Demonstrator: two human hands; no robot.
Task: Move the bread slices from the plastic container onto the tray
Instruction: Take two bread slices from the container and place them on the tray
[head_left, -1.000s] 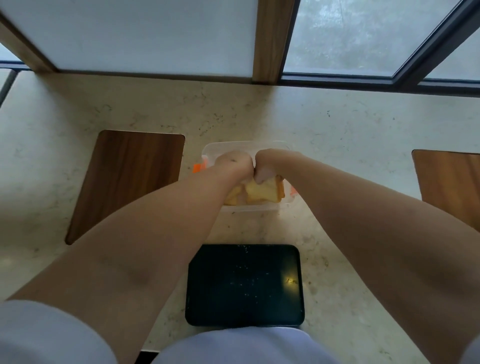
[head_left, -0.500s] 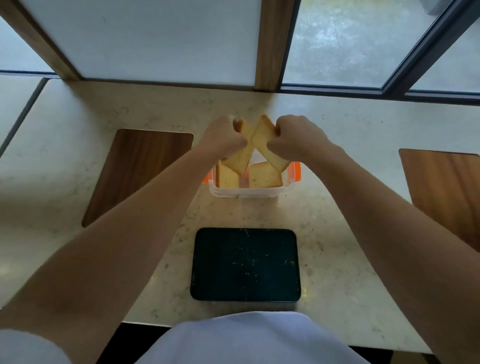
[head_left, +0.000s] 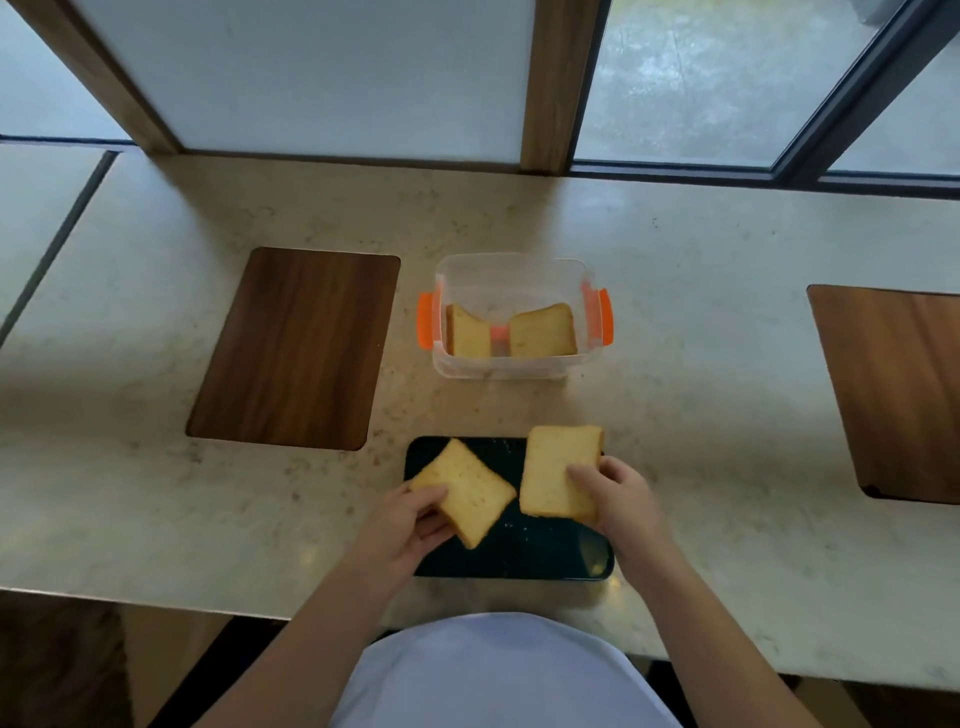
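Observation:
A clear plastic container (head_left: 511, 270) with orange clips stands at the table's middle. Two bread slices lean upright inside it, one on the left (head_left: 467, 332) and one on the right (head_left: 543, 332). In front of it lies a dark tray (head_left: 540, 556) near the table edge. My left hand (head_left: 410, 525) grips a bread slice (head_left: 465, 491) over the tray's left half. My right hand (head_left: 621, 501) grips another bread slice (head_left: 556, 470) over the tray's right half. Whether either slice touches the tray I cannot tell.
A dark wooden inlay (head_left: 296, 348) sits in the stone tabletop to the left of the container, and another (head_left: 898, 389) lies at the far right. Windows and wooden posts run along the back. The table's front edge is close to my body.
Both hands lifted a slice each out of the container, then carried them back toward me and down over the tray. Two slices stay in the container.

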